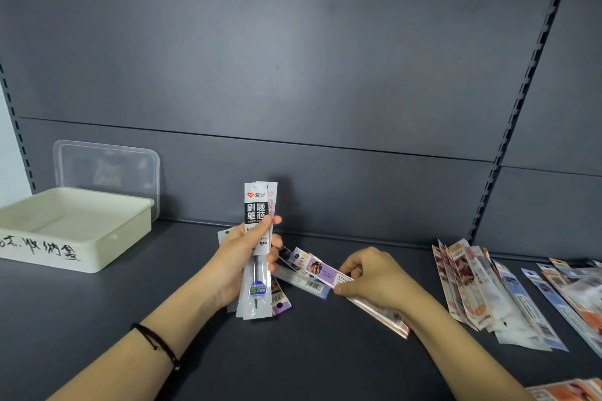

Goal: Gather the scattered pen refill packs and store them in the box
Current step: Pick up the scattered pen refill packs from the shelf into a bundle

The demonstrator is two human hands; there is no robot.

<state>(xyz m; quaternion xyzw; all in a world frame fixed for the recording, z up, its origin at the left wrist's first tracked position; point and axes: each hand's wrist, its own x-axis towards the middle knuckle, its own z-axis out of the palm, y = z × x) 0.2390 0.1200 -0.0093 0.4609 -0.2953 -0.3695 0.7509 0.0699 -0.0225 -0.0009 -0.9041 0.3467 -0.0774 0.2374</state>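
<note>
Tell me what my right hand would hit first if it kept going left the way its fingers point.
Probably the left hand and its upright pack bundle; the right hand already grips packs reaching toward it. Depth is unclear.

box: pale cream, black handwriting
lid: clear
upright pack: white, black panel
shelf: dark grey
right pile: orange, blue, apparently white

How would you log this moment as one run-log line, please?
left hand: holds upright refill packs | right hand: gripping purple pack on shelf | box: open, no packs visible | scattered packs: remain right
</note>
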